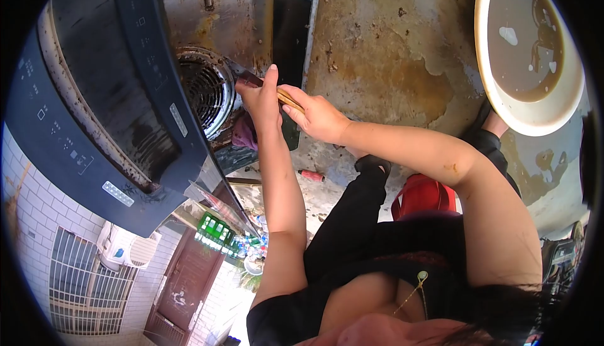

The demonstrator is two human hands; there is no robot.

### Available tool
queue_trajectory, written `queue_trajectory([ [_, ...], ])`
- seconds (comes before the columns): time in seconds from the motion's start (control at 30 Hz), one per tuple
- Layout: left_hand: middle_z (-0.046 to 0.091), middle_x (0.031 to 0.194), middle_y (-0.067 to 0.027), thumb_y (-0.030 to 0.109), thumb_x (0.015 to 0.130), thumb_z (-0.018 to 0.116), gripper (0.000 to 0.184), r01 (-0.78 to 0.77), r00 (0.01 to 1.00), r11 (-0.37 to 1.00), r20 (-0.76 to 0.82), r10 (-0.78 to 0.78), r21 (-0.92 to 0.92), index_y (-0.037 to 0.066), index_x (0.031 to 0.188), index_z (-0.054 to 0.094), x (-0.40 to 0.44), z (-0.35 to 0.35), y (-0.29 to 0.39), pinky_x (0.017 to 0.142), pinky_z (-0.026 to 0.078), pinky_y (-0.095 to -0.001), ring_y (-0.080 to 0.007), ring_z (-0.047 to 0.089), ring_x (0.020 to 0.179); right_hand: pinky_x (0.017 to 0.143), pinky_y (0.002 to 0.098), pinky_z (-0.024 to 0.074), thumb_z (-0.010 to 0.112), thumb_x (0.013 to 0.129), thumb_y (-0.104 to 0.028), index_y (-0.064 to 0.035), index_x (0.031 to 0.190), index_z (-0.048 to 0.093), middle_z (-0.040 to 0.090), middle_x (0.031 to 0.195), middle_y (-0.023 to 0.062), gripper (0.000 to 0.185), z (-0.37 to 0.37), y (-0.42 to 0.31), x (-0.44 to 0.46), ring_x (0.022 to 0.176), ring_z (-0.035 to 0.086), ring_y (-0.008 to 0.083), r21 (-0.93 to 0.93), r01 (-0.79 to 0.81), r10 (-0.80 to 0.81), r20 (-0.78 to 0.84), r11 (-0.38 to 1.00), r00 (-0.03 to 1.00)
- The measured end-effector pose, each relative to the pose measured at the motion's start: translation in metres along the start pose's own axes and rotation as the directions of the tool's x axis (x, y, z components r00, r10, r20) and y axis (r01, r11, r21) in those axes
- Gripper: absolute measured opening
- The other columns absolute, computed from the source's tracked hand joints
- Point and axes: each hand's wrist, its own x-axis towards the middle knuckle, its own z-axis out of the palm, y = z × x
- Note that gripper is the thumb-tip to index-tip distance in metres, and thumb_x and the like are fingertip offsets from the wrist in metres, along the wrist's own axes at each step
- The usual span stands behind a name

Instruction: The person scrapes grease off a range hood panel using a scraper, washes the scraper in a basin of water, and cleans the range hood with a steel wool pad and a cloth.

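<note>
My right hand (318, 116) is wrapped round the wooden handle (289, 100) of a tool with a dark, flat blade (246, 75). The blade points at the greasy metal panel (242, 19) beside a round fan grille (204, 88) in a dirty appliance. My left hand (261, 97) is at the blade end of the tool, thumb raised and fingers curled; what its fingers press on is partly hidden. Below it, a purple cloth (244, 133) lies by the grille.
A white basin (535, 116) of murky water stands at the upper right. Dark glass panels (94, 151) with dirty edges fill the left. A red object (425, 196) is by my legs, a small red item (311, 175) on the wet, stained floor (377, 44).
</note>
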Motion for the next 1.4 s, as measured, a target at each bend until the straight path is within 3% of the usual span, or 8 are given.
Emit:
queue_trajectory([
  [0.1,0.038,0.115,-0.0204,0.004,0.070,0.059,0.059,-0.023,1.000,1.000,-0.016,0.023,-0.009,-0.011,0.117,0.027,0.004,0.006,-0.004,0.090,0.034,-0.0302,-0.0231,0.042,0.104,0.075,0.0406,0.0450,0.044,0.091,-0.026,-0.0090,0.124,0.037,0.059,0.099,0.0189,0.038,0.000,0.002,0.000,0.088,0.057,0.0376,-0.024,-0.012,0.011,-0.037,1.000,0.999],
  [0.37,0.041,0.114,-0.0229,0.008,0.071,0.062,0.060,-0.072,0.997,0.997,-0.028,0.073,0.026,-0.013,0.115,0.027,0.005,0.016,0.011,0.089,0.036,-0.0314,-0.0248,0.045,0.101,0.077,0.0389,0.0445,0.044,0.091,-0.025,-0.0082,0.125,0.035,0.058,0.101,0.0186,0.039,-0.002,-0.004,0.005,0.090,0.057,0.0356,0.010,0.016,-0.016,-0.075,1.000,0.997],
  [0.47,0.043,0.111,-0.0224,0.008,0.072,0.062,0.058,-0.128,0.991,0.991,-0.024,0.129,0.046,-0.014,0.113,0.028,0.013,0.024,0.017,0.086,0.038,-0.0318,-0.0250,0.048,0.098,0.071,0.0418,0.0459,0.045,0.089,-0.023,-0.0073,0.119,0.039,0.060,0.091,0.0210,0.035,-0.006,-0.014,0.014,0.081,0.057,0.0389,0.065,0.085,-0.073,-0.164,0.994,0.984],
  [0.93,0.045,0.105,-0.0230,0.014,0.069,0.061,0.059,0.018,0.989,0.988,-0.148,0.005,0.156,-0.014,0.110,0.029,-0.006,0.006,-0.010,0.082,0.041,-0.0329,-0.0262,0.049,0.093,0.072,0.0420,0.0454,0.046,0.087,-0.022,-0.0081,0.116,0.041,0.059,0.091,0.0206,0.032,-0.001,0.007,0.001,0.084,0.056,0.0387,0.018,-0.021,0.021,0.031,1.000,0.999],
  [1.17,0.044,0.099,-0.0188,0.008,0.071,0.055,0.049,-0.092,0.992,0.991,-0.073,0.099,0.097,-0.012,0.107,0.030,-0.002,0.011,-0.004,0.082,0.039,-0.0288,-0.0223,0.047,0.089,0.069,0.0433,0.0450,0.046,0.087,-0.022,-0.0088,0.115,0.042,0.060,0.089,0.0197,0.031,-0.008,-0.005,0.004,0.080,0.056,0.0398,-0.042,0.009,-0.009,0.005,0.999,1.000],
  [1.27,0.043,0.092,-0.0136,0.006,0.072,0.053,0.046,0.021,0.999,0.999,-0.024,-0.022,-0.039,-0.009,0.108,0.030,-0.002,0.010,0.007,0.077,0.039,-0.0267,-0.0177,0.046,0.084,0.066,0.0430,0.0455,0.047,0.086,-0.017,-0.0111,0.121,0.038,0.059,0.089,0.0197,0.037,-0.011,-0.004,0.009,0.077,0.057,0.0384,-0.210,0.049,-0.046,0.015,0.977,0.999],
  [1.3,0.042,0.087,-0.0077,0.003,0.074,0.050,0.044,0.004,1.000,0.989,-0.001,-0.004,-0.146,-0.006,0.112,0.030,0.000,0.007,0.003,0.071,0.040,-0.0245,-0.0130,0.044,0.077,0.066,0.0437,0.0456,0.048,0.086,-0.016,-0.0115,0.122,0.038,0.059,0.090,0.0198,0.038,-0.011,-0.006,0.007,0.078,0.057,0.0383,-0.275,0.071,-0.072,0.006,0.959,0.997],
  [1.4,0.043,0.086,-0.0047,0.000,0.075,0.047,0.043,0.075,0.996,0.953,0.069,-0.058,-0.295,-0.003,0.115,0.030,0.000,-0.002,-0.005,0.067,0.041,-0.0241,-0.0112,0.045,0.074,0.067,0.0450,0.0460,0.049,0.084,-0.014,-0.0120,0.123,0.037,0.059,0.090,0.0200,0.042,-0.009,-0.010,0.005,0.078,0.057,0.0386,-0.396,0.078,-0.092,-0.017,0.915,0.996],
])
